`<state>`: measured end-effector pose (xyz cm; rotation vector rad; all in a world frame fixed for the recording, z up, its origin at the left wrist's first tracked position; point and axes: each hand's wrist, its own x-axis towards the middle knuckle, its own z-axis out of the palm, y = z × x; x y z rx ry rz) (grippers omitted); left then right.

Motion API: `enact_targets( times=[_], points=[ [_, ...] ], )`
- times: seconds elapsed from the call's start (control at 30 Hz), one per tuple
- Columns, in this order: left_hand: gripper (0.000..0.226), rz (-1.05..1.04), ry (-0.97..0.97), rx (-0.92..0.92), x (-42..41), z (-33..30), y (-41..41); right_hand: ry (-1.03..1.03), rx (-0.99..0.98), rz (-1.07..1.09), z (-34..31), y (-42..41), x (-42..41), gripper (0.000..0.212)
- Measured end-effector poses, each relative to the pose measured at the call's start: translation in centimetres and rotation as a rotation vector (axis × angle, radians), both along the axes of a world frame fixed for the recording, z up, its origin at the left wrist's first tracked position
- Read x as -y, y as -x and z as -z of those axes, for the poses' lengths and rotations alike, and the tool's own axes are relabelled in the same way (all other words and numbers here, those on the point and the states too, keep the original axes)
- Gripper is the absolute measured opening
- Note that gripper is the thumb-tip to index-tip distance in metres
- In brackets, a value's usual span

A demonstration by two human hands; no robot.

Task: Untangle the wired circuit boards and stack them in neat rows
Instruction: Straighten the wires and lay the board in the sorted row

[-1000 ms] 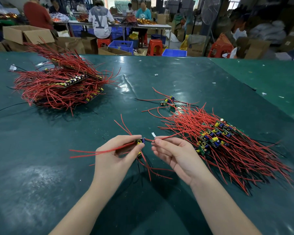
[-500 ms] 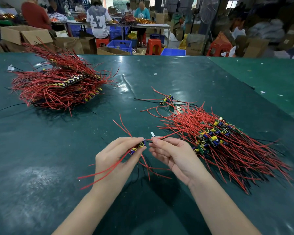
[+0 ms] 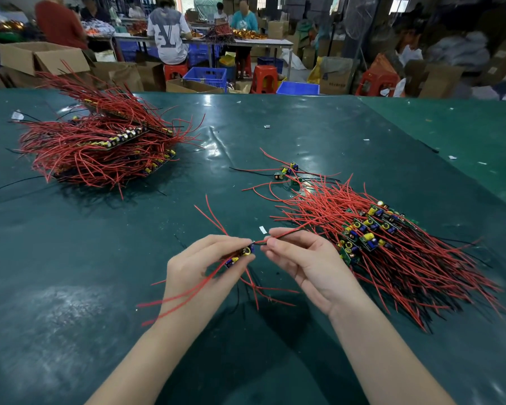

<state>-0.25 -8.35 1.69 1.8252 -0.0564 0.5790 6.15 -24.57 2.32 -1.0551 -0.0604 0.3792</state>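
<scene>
My left hand (image 3: 200, 267) grips a small circuit board (image 3: 240, 255) with yellow and blue parts; its red wires trail down to the left over my wrist. Just right of it, my right hand (image 3: 307, 258) pinches a red and black wire (image 3: 287, 234) that leaves the board's right end. To the right lies a stacked row of boards (image 3: 365, 232) with red wires fanned out toward the lower right. A big tangled heap of wired boards (image 3: 100, 147) sits at the far left. A few loose boards (image 3: 287, 171) lie behind the stacked row.
The work surface is a dark green mat (image 3: 70, 287) with small white scraps (image 3: 262, 229) on it. Beyond its far edge are cardboard boxes (image 3: 41, 57), blue crates (image 3: 206, 76), red stools and seated people at another table.
The board in my left hand has tilted, and its red wires swung from pointing left to hanging down-left across my wrist. My right hand kept its pinch on the wire.
</scene>
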Motion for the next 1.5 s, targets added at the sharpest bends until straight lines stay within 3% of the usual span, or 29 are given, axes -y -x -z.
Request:
enact_targets(
  times=[0.07, 0.3, 0.4, 0.63, 0.87, 1.17, 1.5],
  points=[
    [0.016, 0.002, 0.066, -0.024, 0.1, -0.2, 0.0, 0.034, 0.062, 0.032, -0.1, 0.1, 0.0, 0.015],
    [0.025, 0.196, 0.728, -0.317, -0.1, -0.3, -0.9, 0.165, 0.279, 0.136, -0.4, 0.5, -0.3, 0.016],
    [0.022, 0.27, 0.861, -0.414, -0.1, -0.3, -0.9, 0.185, 0.328, 0.215, -0.3, 0.6, -0.5, 0.019],
    [0.022, 0.294, 0.906, -0.472, 0.0, -0.3, -0.9, 0.153, 0.313, 0.284, 0.4, 0.9, -1.1, 0.017],
    [0.019, 0.234, 0.957, -0.424, -0.4, -0.2, -1.2, 0.0, 0.124, 0.118, 0.0, 0.4, -0.6, 0.005],
    [0.017, 0.219, 0.925, -0.363, -0.8, 0.0, -1.5, -0.146, -0.182, -0.006, -0.3, 0.4, -0.7, 0.009],
    [0.017, 0.188, 0.901, -0.386, -0.9, 0.4, -1.7, -0.125, -0.035, 0.149, -0.2, -0.8, 0.5, 0.01]
  ],
)
